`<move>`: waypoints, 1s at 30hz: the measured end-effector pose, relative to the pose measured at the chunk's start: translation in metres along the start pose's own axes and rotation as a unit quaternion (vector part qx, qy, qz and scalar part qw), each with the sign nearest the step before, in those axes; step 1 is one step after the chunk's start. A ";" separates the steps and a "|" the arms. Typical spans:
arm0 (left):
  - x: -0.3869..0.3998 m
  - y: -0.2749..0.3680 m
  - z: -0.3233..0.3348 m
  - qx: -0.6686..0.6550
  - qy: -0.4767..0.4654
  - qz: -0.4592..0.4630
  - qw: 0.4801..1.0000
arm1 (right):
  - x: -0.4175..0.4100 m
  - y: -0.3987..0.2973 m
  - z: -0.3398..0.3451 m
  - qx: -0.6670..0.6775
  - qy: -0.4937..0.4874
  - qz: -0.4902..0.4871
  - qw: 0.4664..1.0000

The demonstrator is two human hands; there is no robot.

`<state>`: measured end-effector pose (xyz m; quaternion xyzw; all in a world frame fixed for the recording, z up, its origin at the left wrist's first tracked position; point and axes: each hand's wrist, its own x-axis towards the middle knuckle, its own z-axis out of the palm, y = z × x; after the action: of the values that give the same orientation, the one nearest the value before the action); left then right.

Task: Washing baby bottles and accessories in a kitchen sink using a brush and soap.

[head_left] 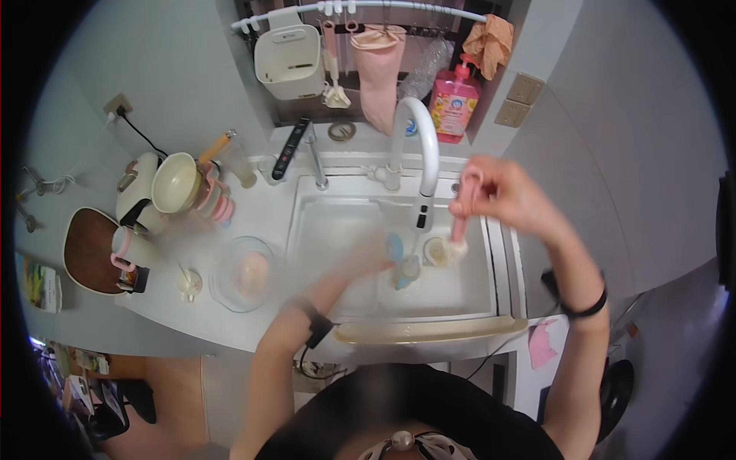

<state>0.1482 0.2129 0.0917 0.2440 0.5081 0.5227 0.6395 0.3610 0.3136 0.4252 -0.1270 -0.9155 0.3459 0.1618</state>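
Observation:
My right hand (506,192) grips the pink handle of a brush (467,201), whose pale head points down into the right part of the white sink (397,307). Blurred, my left hand (366,251) is over the middle of the sink, next to a light blue ring-shaped thing (394,247); its hold on it cannot be told. Under the white faucet (426,155) lies a small clear container with blue parts (408,270), near the round drain (436,252).
On the left counter stand a glass bowl (244,307), a small cup (188,284) and a cream pan (175,183). A pink soap bottle (454,109) is behind the faucet. A pink cloth (542,345) lies at right. A raised cream edge guard (431,330) lines the sink's front.

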 end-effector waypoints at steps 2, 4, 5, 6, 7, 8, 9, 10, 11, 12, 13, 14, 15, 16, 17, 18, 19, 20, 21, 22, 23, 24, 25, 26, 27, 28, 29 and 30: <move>0.012 0.005 -0.005 0.104 -0.020 0.031 0.994 | -0.036 0.039 0.027 0.013 0.051 0.050 0.997; 0.038 0.005 0.023 0.021 -0.005 -0.031 0.999 | -0.067 0.088 0.055 0.330 0.060 0.207 0.919; 0.049 0.002 0.041 -0.060 0.022 -0.082 0.995 | -0.079 0.116 0.071 0.329 0.069 0.218 0.916; 0.056 -0.004 0.061 0.023 -0.013 0.067 0.997 | -0.091 0.146 0.084 0.307 0.150 0.242 0.908; 0.062 -0.010 0.063 0.025 -0.016 0.064 0.998 | -0.095 0.164 0.093 0.286 0.222 0.255 0.896; 0.067 -0.023 0.057 0.114 -0.037 0.097 0.988 | -0.093 0.170 0.101 0.289 0.220 0.257 0.895; 0.071 -0.037 0.047 0.204 -0.055 0.129 0.969 | -0.085 0.169 0.113 0.333 0.263 0.270 0.864; 0.078 -0.050 0.029 0.206 -0.047 0.129 0.969 | -0.074 0.166 0.126 0.377 0.303 0.277 0.830; 0.084 -0.066 0.009 0.155 -0.041 0.084 0.984 | -0.066 0.166 0.143 0.384 0.296 0.273 0.831; 0.093 -0.085 -0.001 0.100 -0.045 0.034 0.993 | -0.066 0.174 0.160 0.368 0.286 0.253 0.848; 0.096 -0.091 -0.003 0.101 -0.048 0.032 0.993 | -0.066 0.182 0.169 0.350 0.278 0.230 0.864; 0.096 -0.095 -0.007 0.109 -0.021 0.074 0.991 | -0.069 0.190 0.171 0.335 0.216 0.268 0.877; 0.095 -0.101 -0.012 0.114 0.009 0.114 0.987 | -0.071 0.192 0.168 0.337 0.212 0.271 0.876; 0.092 -0.098 -0.011 0.111 0.009 0.111 0.987 | -0.075 0.189 0.159 0.306 0.126 0.280 0.901; 0.086 -0.094 -0.013 0.137 -0.005 0.096 0.986 | -0.075 0.188 0.155 0.272 0.038 0.286 0.918; 0.085 -0.088 0.000 0.163 -0.032 0.079 0.983 | -0.080 0.194 0.154 0.270 0.044 0.295 0.916; 0.081 -0.079 0.010 0.163 -0.036 0.076 0.983 | -0.081 0.199 0.157 0.150 0.035 0.166 0.974; 0.076 -0.070 0.024 0.182 -0.055 0.091 0.978 | -0.083 0.203 0.159 0.024 0.024 0.034 0.999; 0.070 -0.063 0.032 0.202 -0.067 0.108 0.971 | -0.081 0.200 0.157 0.024 0.023 0.035 0.999; 0.065 -0.060 0.034 0.202 -0.064 0.108 0.971 | -0.075 0.192 0.152 -0.035 0.045 0.033 0.998; 0.060 -0.058 0.039 0.136 -0.056 0.041 0.988 | -0.071 0.185 0.149 -0.096 0.067 0.032 0.993; 0.057 -0.056 0.039 0.070 -0.046 -0.023 0.996 | -0.065 0.177 0.151 -0.095 0.067 0.028 0.993; 0.055 -0.065 0.023 0.070 -0.032 -0.019 0.997 | -0.054 0.164 0.157 -0.193 0.062 0.042 0.978; 0.054 -0.072 0.007 0.077 -0.017 0.016 0.997 | -0.046 0.154 0.163 -0.289 0.058 0.055 0.954; 0.055 -0.079 -0.005 0.085 -0.007 0.049 0.995 | -0.044 0.155 0.167 -0.286 0.057 0.047 0.955; 0.058 -0.068 0.018 0.084 -0.028 0.042 0.995 | -0.055 0.174 0.164 -0.295 0.040 0.093 0.950; 0.059 -0.057 0.040 0.164 -0.062 0.092 0.980 | -0.067 0.192 0.162 -0.303 0.022 0.138 0.943; 0.053 -0.046 0.042 0.243 -0.071 0.149 0.956 | -0.063 0.184 0.159 -0.303 0.021 0.134 0.943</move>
<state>0.2020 0.2553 0.0468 0.5015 0.5309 0.4541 0.5103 0.3798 0.3319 0.1751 -0.2990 -0.9478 0.0682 0.0874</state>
